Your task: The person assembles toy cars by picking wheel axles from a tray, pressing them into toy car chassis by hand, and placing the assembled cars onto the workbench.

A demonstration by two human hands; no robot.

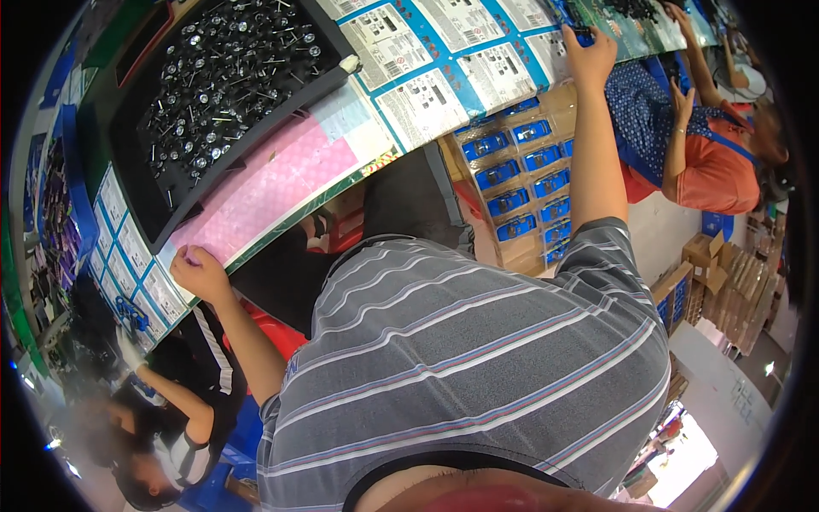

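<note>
Left hand [198,270] is curled shut at the counter [281,226] edge, fingertips pinched on the near corner of the pink sheet [273,183]; whether a small part is also held can't be told, view's too warped there. Risk imo: the sheet is tucked under the black tray [226,85], so if that corner gets tugged the tray could be dragged w/ it, and it's already sitting close to the edge. The tray is packed with loose little shiny metal bits [223,72], screws or pins prob, heaped unevenly, so a jolt would have them spilled onto the floor.

Middle: printed blister cards [424,107] are laid in rows on the counter, each apparently w/ a small item. Below the counter, a cardboard carton [478,230] is stacked with blue packaged items [520,179], standing on edge.

Right hand [587,53] is stretched far out, closed around a small blue object [583,36] over the cards. That long reach could get neighbouring cards knocked askew by the forearm. More small cartons [706,256] are piled far right.
</note>
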